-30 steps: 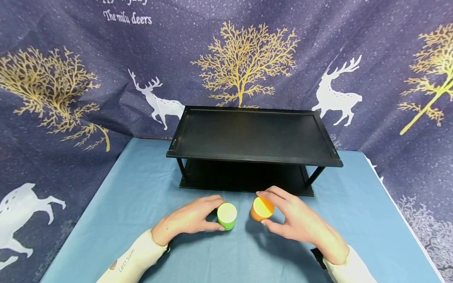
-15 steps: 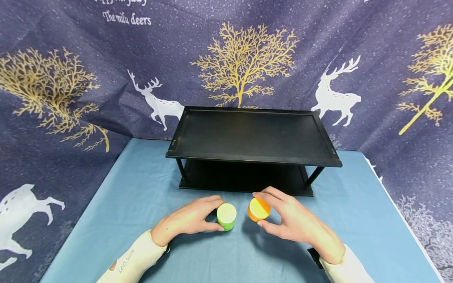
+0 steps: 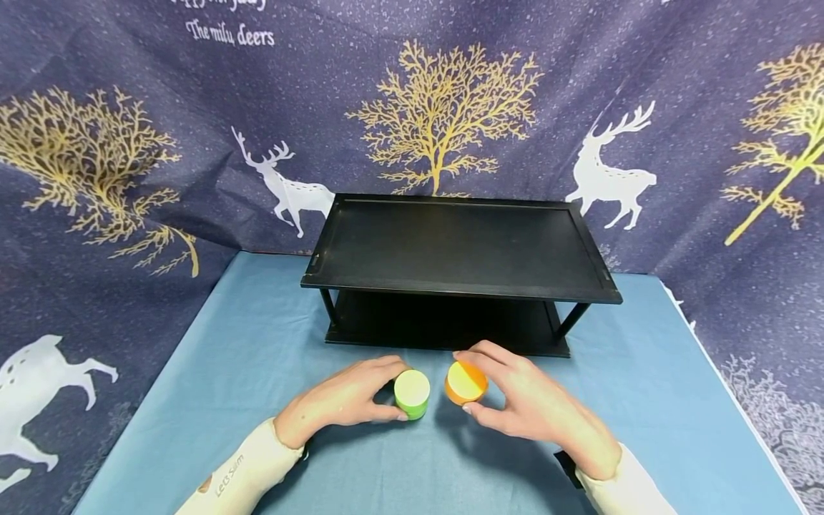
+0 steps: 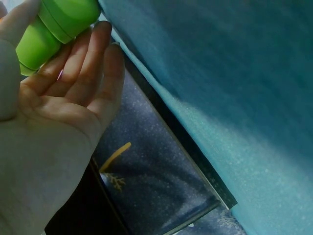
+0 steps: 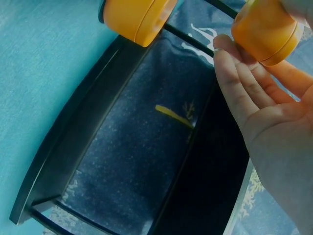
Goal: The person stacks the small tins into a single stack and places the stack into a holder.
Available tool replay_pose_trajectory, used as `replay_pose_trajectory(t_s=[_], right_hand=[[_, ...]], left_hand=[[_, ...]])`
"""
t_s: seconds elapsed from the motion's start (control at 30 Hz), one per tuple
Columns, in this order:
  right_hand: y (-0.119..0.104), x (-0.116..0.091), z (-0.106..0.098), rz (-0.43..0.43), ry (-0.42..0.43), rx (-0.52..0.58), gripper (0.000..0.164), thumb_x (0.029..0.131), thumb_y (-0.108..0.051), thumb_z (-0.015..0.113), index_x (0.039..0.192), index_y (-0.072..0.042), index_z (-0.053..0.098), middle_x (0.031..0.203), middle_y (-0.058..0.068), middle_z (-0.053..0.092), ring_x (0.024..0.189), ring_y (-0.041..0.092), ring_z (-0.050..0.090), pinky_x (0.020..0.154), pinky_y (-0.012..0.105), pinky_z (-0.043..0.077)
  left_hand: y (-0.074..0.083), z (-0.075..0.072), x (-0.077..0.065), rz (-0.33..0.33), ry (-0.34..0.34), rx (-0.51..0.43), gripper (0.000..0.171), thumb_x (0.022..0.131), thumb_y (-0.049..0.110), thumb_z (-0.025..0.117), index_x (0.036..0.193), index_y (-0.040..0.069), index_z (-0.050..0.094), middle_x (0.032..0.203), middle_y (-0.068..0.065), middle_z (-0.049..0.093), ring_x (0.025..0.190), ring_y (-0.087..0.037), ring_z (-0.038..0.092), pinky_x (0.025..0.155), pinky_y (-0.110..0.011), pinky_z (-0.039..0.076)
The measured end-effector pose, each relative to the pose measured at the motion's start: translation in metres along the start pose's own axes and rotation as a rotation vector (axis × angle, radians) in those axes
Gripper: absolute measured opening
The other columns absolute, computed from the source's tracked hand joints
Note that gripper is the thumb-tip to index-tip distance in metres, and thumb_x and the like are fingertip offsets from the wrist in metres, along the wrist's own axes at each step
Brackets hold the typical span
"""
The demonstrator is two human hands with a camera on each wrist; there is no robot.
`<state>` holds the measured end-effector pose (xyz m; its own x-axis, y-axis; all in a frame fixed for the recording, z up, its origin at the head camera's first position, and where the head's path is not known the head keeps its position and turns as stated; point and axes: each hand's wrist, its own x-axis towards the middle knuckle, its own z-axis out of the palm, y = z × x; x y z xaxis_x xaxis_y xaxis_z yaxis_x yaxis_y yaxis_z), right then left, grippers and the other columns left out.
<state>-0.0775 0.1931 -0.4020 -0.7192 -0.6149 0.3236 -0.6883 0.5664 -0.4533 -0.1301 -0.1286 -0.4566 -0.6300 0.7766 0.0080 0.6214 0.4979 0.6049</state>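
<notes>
In the left wrist view, two green cylinders are stacked: a lower one (image 4: pixel 73 14) near the cloth and an upper one (image 4: pixel 36 46), each with a seam. My left hand (image 3: pixel 354 393) holds the stack near its top, thumb in front and fingers behind. From the head the stack shows its pale green top (image 3: pixel 412 388). My right hand (image 3: pixel 531 393) grips an orange cylinder (image 3: pixel 466 383) between thumb and fingers. Below it in the right wrist view is a second orange cylinder (image 5: pixel 134 19), apart from the held one; I cannot pick it out in the head view.
Behind both hands stands a black two-level shelf (image 3: pixel 450 247), its lower board (image 3: pixel 444 322) close to my right fingertips. Blue cloth (image 3: pixel 257 343) covers the table. A dark blue hanging (image 3: pixel 309 86) with deer and trees closes off the back and sides.
My right hand has moved left and slightly nearer with the orange cylinder, bringing it closer to the green stack. My left hand and the green stack have stayed in place.
</notes>
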Motion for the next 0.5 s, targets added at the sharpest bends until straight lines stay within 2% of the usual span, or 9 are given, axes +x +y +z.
replay_pose_trajectory(t_s=[0.5], right_hand=[[-0.0027,0.0048,0.0025,-0.038,0.007,0.005,0.063,0.087,-0.030,0.087,0.143,-0.016,0.062,0.133,-0.008,0.060,0.106,0.005,0.062,0.091,0.024,0.058]], left_hand=[[-0.0006,-0.0001,-0.0002,-0.003,-0.003,-0.006,0.052,0.090,0.046,0.086,0.134,0.029,0.065,0.123,0.019,0.061,0.109,0.000,0.060,0.101,-0.029,0.053]])
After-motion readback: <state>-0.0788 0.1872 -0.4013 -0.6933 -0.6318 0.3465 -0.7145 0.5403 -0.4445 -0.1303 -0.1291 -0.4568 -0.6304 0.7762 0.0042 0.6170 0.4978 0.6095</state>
